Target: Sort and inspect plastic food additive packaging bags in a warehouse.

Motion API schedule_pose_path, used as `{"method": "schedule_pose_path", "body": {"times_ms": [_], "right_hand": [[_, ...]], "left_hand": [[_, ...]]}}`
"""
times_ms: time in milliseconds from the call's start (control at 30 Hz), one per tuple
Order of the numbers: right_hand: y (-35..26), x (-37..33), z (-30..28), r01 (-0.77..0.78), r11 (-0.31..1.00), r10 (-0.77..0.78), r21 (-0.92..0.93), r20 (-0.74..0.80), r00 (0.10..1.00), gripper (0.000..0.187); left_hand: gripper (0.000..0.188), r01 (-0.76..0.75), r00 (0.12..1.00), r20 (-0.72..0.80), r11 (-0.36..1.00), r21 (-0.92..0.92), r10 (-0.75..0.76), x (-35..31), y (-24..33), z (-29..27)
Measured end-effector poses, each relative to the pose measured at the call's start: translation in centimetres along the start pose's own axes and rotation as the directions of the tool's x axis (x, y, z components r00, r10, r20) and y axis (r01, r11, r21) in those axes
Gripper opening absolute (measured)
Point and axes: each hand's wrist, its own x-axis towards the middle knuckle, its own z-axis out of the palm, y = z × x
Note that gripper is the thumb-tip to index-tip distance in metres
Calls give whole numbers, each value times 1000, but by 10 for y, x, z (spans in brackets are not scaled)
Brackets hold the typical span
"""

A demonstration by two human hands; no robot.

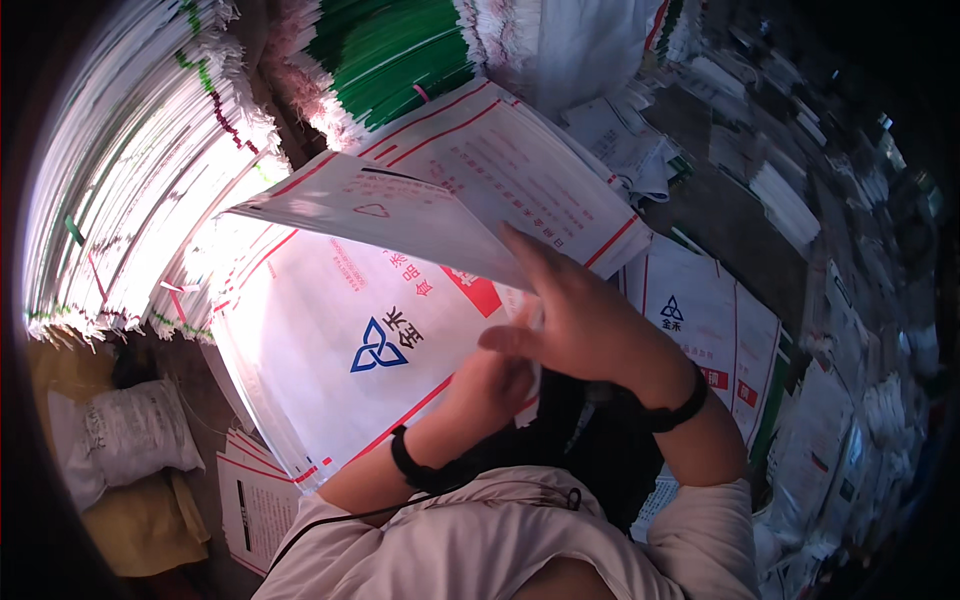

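A white woven sack with red stripes and a blue knot-shaped emblem lies on top of a flat pile before me. The upper sack layer is raised and bent over toward the left. My right hand touches the raised layer's right edge, fingers stretched along it and thumb apart. Just below and left of it, my left hand is closed at the near right edge of the pile. What lies inside its curled fingers is hidden. A dark band circles each wrist.
Tall stacks of folded white sacks and green sacks rise at the far side. More printed sacks lie to the right, with loose piles beyond. A stuffed white bag rests on yellow cloth at the left.
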Motion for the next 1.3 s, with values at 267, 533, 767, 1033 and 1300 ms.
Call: {"method": "schedule_pose_path", "body": {"times_ms": [267, 533, 767, 1033, 1300], "right_hand": [[115, 9, -71, -573, 809, 572, -130, -43, 819, 33], [317, -199, -264, -607, 516, 853, 604, -302, 425, 46], [325, -493, -250, -927, 166, 893, -337, -348, 286, 33], [279, -685, -55, -975, 49, 854, -218, -497, 154, 40], [280, -643, 83, -970, -20, 897, -243, -432, 90, 40]], "left_hand": [[75, 8, 971, 239, 999, -46, 3, 24, 46, 21], [81, -7, 1000, 24, 962, 274, 0, -13, -20, 8], [75, 147, 987, 1, 915, 377, -159, -5, -55, -18], [58, 68, 973, 155, 859, 508, -168, 37, -83, -31], [52, 124, 963, 126, 809, 574, -237, 42, -86, -52]]}}
